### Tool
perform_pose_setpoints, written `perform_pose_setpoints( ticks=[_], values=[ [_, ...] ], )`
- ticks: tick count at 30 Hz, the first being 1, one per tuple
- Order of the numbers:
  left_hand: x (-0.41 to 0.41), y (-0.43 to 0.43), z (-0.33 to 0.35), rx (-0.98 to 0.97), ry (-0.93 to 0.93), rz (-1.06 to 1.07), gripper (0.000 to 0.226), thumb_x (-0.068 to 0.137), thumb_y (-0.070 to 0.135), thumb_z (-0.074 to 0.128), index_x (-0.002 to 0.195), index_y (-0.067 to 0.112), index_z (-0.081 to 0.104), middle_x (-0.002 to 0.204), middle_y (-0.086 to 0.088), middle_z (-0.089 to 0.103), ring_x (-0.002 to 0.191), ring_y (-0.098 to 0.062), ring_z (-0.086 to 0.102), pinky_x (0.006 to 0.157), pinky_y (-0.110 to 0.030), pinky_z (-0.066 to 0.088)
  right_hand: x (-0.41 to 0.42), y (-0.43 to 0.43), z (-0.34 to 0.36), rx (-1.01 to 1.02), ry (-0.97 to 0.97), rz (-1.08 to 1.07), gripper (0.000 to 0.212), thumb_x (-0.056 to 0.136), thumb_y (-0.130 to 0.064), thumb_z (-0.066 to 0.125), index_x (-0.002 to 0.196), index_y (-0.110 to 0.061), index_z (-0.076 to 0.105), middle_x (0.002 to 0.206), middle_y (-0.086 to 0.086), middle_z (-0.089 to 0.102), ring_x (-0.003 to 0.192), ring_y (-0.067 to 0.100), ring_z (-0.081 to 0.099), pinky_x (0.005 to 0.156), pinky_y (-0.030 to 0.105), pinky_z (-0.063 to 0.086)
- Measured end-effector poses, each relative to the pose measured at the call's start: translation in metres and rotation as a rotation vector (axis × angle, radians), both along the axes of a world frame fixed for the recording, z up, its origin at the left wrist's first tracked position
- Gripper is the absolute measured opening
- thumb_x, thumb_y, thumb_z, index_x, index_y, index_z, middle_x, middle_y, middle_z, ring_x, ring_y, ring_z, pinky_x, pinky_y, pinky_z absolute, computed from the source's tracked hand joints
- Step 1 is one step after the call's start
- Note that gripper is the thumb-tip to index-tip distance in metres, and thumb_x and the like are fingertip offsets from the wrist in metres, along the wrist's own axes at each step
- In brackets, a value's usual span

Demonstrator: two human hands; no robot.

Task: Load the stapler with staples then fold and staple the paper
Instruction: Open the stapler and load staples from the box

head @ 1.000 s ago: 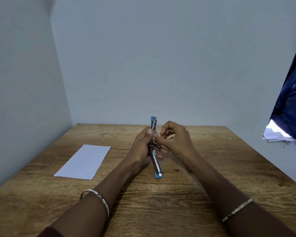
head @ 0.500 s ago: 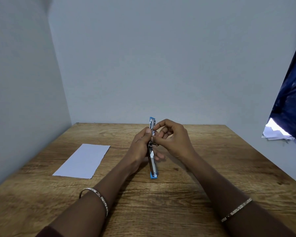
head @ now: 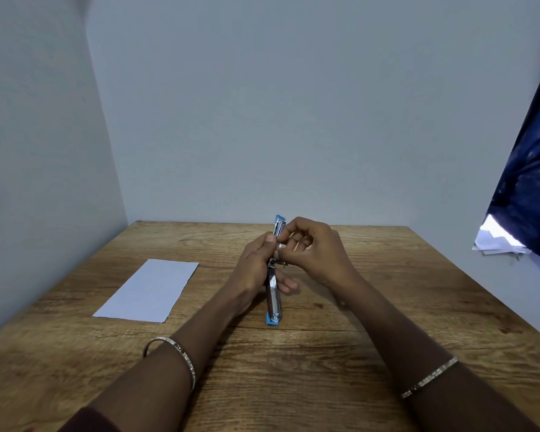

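Note:
A blue and silver stapler (head: 274,302) is swung wide open, one half pointing up and the other down toward me, above the middle of the wooden table (head: 293,369). My left hand (head: 256,266) grips it around the hinge from the left. My right hand (head: 315,247) has its fingers curled against the stapler's upper half and pinches at it; whether it holds staples is hidden. A white sheet of paper (head: 150,291) lies flat on the table to the left, apart from both hands.
Grey walls close the table at the left and back. A dark blue cloth (head: 530,182) hangs at the right, with a few white papers (head: 496,241) below it beyond the table's right edge.
The stapler has turned a little more upright and its lower end has swung slightly left. My right fingers have moved up along its upper half.

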State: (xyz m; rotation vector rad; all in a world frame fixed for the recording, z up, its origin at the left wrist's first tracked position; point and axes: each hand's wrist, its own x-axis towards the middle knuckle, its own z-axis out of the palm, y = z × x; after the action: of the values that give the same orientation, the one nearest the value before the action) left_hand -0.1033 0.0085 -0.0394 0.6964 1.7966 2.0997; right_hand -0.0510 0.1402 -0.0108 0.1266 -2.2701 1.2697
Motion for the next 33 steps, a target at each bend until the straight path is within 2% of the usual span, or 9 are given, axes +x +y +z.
perform_pose_setpoints(
  ticks=[3,6,12,16,18,21,24,27,33],
  values=[
    [-0.001,0.001,0.000,0.005,-0.006,0.005,0.040,0.110,0.035,0.031,0.119,0.005,0.056,0.102,-0.032,0.071,0.047,-0.027,0.069,0.046,-0.033,0.058,-0.001,0.000,-0.001,0.050,0.017,-0.003,0.017,0.073,-0.007,0.086,0.077,-0.011,0.070,0.075,0.006,0.072,0.057,0.004,0.055,0.056,0.018,0.047],
    [-0.001,0.001,-0.001,0.012,-0.035,0.014,0.041,0.110,0.035,0.030,0.123,0.004,0.055,0.086,-0.020,0.074,0.048,-0.027,0.069,0.049,-0.034,0.059,-0.002,0.000,-0.002,0.115,0.031,-0.035,0.016,0.074,-0.010,0.086,0.076,-0.010,0.071,0.075,0.003,0.073,0.060,0.013,0.058,0.060,0.028,0.050],
    [0.000,0.003,-0.001,0.042,-0.120,0.010,0.039,0.110,0.033,0.031,0.117,0.004,0.057,0.077,-0.012,0.077,0.050,-0.028,0.070,0.046,-0.031,0.056,-0.003,0.002,-0.004,0.181,0.065,-0.047,0.013,0.074,-0.006,0.086,0.074,-0.007,0.073,0.066,-0.006,0.067,0.056,0.005,0.058,0.057,0.017,0.050],
    [-0.001,0.003,-0.001,0.081,-0.195,0.016,0.038,0.110,0.032,0.031,0.108,0.008,0.060,0.078,-0.012,0.078,0.050,-0.026,0.071,0.046,-0.030,0.057,-0.003,0.006,-0.002,0.119,0.120,-0.080,0.014,0.074,-0.005,0.085,0.070,-0.011,0.072,0.069,0.001,0.075,0.060,0.012,0.069,0.059,0.024,0.057],
    [-0.003,0.001,-0.001,0.093,-0.231,0.015,0.041,0.110,0.033,0.029,0.106,0.007,0.060,0.079,-0.015,0.078,0.050,-0.024,0.070,0.046,-0.029,0.056,-0.004,0.013,0.001,0.094,0.204,-0.138,0.018,0.074,-0.003,0.083,0.069,-0.013,0.069,0.071,-0.003,0.075,0.065,0.006,0.070,0.060,0.019,0.056],
    [-0.008,0.000,-0.001,0.105,-0.279,0.025,0.041,0.110,0.033,0.029,0.109,0.006,0.060,0.074,-0.013,0.076,0.047,-0.019,0.064,0.045,-0.027,0.053,-0.003,0.032,0.005,0.110,0.249,-0.236,0.019,0.075,-0.006,0.084,0.079,-0.014,0.068,0.072,-0.006,0.075,0.066,0.003,0.070,0.063,0.014,0.053],
    [-0.010,0.000,-0.002,0.128,-0.327,0.042,0.038,0.110,0.031,0.032,0.108,0.006,0.061,0.061,-0.007,0.068,0.041,-0.015,0.052,0.040,-0.025,0.044,-0.001,0.052,0.003,0.227,0.116,-0.301,0.027,0.075,-0.012,0.087,0.094,-0.021,0.070,0.073,-0.007,0.076,0.070,0.002,0.072,0.073,0.018,0.057],
    [-0.010,0.002,-0.002,0.173,-0.383,0.049,0.036,0.110,0.028,0.034,0.107,0.005,0.061,0.059,-0.005,0.056,0.036,-0.011,0.041,0.036,-0.021,0.035,-0.003,0.060,-0.004,0.376,-0.023,-0.295,0.013,0.078,-0.006,0.083,0.085,-0.017,0.079,0.078,-0.003,0.078,0.075,0.008,0.073,0.082,0.030,0.060],
    [-0.011,0.003,-0.001,0.241,-0.462,0.024,0.036,0.108,0.036,0.039,0.098,0.006,0.056,0.060,-0.003,0.042,0.031,-0.007,0.031,0.030,-0.018,0.029,-0.010,0.059,-0.012,0.523,-0.220,-0.235,0.015,0.081,-0.003,0.079,0.083,-0.017,0.084,0.084,0.001,0.080,0.083,0.012,0.073,0.085,0.031,0.060]
  ],
)
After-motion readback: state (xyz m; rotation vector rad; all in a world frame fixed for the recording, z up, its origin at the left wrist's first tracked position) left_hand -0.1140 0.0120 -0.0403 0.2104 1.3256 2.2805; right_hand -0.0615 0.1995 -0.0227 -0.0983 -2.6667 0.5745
